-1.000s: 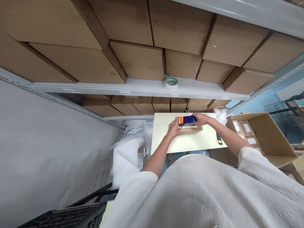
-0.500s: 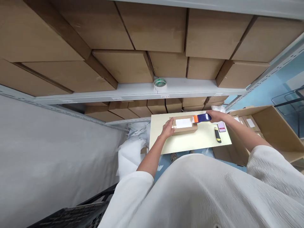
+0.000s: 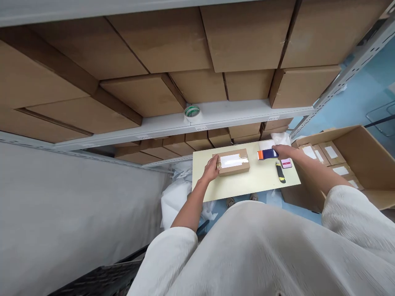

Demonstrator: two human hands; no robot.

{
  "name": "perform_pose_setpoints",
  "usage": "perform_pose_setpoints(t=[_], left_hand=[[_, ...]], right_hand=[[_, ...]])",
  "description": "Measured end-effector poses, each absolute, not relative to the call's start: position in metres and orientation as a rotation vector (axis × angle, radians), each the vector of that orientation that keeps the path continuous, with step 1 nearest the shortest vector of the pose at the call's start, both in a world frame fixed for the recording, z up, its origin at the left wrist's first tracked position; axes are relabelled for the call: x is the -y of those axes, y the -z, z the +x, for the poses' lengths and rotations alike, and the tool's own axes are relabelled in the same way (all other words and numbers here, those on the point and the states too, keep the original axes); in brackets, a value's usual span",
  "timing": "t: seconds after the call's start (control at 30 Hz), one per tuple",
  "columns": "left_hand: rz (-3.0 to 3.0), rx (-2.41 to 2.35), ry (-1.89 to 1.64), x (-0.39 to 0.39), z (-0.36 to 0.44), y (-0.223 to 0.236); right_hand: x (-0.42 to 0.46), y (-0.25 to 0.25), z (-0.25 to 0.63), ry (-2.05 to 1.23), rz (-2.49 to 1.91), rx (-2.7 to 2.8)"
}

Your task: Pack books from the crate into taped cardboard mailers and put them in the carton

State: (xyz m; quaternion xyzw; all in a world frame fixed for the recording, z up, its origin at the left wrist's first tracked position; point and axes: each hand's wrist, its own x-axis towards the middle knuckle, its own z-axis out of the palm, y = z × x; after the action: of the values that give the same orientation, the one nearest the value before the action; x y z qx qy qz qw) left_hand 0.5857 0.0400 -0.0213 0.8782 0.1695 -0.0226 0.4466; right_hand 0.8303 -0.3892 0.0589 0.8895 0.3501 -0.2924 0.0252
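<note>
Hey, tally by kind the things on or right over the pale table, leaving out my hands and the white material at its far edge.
Cardboard box: 1
Tape dispenser: 1
Utility knife: 1
Phone: 1
Total: 4

My small brown cardboard box (image 3: 233, 163) lies flat and closed left of the table's (image 3: 230, 188) middle, its top bearing a white label (image 3: 229, 160) and shiny clear tape (image 3: 245, 158). I hold the blue-and-orange tape dispenser (image 3: 267, 154) near the far right corner.
</note>
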Motion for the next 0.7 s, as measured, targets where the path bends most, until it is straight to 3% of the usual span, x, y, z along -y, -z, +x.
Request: perform_pose_setpoints(t=[0.3,0.7], left_hand=[[2.357,-0.394,0.133,-0.023,0.586,0.025],[2.367,-0.398,0.162,-0.021,0.587,0.022]], right_hand=[[0.327,-0.032,0.81,0.792,2.554,-1.14],[0.269,0.0,0.765,0.819,2.705,-0.896]])
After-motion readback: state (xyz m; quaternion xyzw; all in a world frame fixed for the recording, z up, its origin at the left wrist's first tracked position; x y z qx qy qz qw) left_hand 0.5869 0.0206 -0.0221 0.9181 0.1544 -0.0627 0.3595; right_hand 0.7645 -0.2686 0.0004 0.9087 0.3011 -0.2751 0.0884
